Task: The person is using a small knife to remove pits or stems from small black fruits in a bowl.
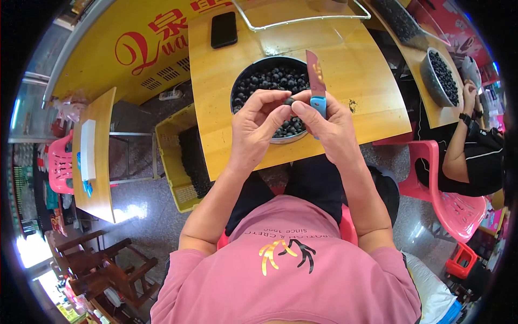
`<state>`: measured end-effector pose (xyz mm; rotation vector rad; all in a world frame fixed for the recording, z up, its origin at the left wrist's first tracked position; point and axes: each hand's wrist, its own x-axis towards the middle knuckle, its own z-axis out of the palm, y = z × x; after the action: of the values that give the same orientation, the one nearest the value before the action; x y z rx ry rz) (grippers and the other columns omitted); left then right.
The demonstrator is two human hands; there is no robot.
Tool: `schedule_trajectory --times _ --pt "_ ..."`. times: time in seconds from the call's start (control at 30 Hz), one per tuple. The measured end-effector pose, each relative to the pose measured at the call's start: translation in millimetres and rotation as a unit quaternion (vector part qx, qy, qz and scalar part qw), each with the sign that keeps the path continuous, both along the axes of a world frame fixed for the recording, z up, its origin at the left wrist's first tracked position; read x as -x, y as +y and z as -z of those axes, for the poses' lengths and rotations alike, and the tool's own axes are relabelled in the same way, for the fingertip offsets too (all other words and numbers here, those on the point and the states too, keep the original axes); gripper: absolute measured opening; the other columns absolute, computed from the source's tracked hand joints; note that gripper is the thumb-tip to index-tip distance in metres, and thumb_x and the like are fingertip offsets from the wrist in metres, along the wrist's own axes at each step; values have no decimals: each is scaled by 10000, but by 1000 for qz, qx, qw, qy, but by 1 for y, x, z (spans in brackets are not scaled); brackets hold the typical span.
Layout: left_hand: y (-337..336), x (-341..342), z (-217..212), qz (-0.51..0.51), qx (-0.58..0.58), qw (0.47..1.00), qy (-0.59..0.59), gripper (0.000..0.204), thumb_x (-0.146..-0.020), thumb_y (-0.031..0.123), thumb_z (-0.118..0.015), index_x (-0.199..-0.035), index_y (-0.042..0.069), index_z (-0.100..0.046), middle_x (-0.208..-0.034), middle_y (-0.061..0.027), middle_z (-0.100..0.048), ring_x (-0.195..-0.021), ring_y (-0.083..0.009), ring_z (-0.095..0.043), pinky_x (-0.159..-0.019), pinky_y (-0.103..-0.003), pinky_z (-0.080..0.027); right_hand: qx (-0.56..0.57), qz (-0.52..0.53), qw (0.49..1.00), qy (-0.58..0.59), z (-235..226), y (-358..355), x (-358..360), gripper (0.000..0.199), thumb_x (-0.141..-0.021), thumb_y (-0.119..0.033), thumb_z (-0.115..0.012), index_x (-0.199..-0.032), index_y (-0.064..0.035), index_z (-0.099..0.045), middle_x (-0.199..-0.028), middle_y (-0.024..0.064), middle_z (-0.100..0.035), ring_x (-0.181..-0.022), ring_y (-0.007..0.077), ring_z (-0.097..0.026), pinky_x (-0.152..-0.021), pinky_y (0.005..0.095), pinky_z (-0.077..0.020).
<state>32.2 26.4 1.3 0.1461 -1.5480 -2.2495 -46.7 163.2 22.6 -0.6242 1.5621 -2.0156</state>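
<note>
Above a metal bowl (277,141) of dark round pieces (270,81), my two hands meet at the fingertips. A single small dark round piece (290,101) is pinched there; its exact kind is too small to make out. My left hand (259,116) is closed on it with thumb and forefinger. My right hand (329,121) grips a knife with a blue handle (318,105), its blade (315,73) pointing up and away. The right thumb presses against the same piece.
On the wooden table (372,70) lie a black phone (224,29) and dark crumbs (352,105). A yellow crate (167,148) stands at its left. To the right, another person's arm (456,154) reaches toward a second bowl (431,81) beside a pink chair (450,208).
</note>
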Motion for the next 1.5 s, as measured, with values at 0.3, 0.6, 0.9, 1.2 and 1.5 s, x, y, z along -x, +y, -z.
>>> schedule_trajectory --times 0.3,0.6,0.9,1.2,1.5 --pt "0 -5 5 -63 196 977 51 229 -887 -81 -580 -1108 -41 -623 -1019 -65 -568 -912 -117 -608 -782 -225 -505 -35 26 999 1 0 -5 -2 170 -887 -182 -684 -965 -37 -642 -669 -42 -539 -536 23 -413 -481 182 -296" --pt "1 -13 6 -49 90 995 11 199 -885 -20 -623 -1082 -25 -648 -1001 -55 -590 -894 -111 -599 -781 -222 -502 -46 27 999 3 3 -8 -3 133 -900 -154 -661 -945 -30 -640 -645 -31 -535 -529 36 -433 -478 195 -315" --pt "4 -18 9 -79 15 996 38 138 -876 18 -649 -1007 -21 -662 -953 -28 -580 -848 -77 -590 -740 -208 -495 -62 1 998 33 1 -10 -5 132 -925 -135 -623 -970 -13 -645 -659 -17 -548 -537 32 -432 -488 192 -311" --pt "-4 -20 16 -31 14 998 45 163 -934 47 -583 -1093 10 -574 -993 -13 -527 -866 -76 -544 -776 -217 -474 -193 16 883 427 -7 -4 -4 137 -861 -43 -645 -993 -6 -640 -848 102 -625 -729 182 -613 -581 270 -486" --pt "-1 -18 15 -11 0 999 47 166 -938 57 -583 -1095 8 -561 -1012 -20 -536 -883 -80 -553 -779 -229 -480 -195 28 852 484 0 0 4 199 -813 -13 -663 -1012 -22 -652 -852 115 -625 -695 233 -611 -569 307 -492"
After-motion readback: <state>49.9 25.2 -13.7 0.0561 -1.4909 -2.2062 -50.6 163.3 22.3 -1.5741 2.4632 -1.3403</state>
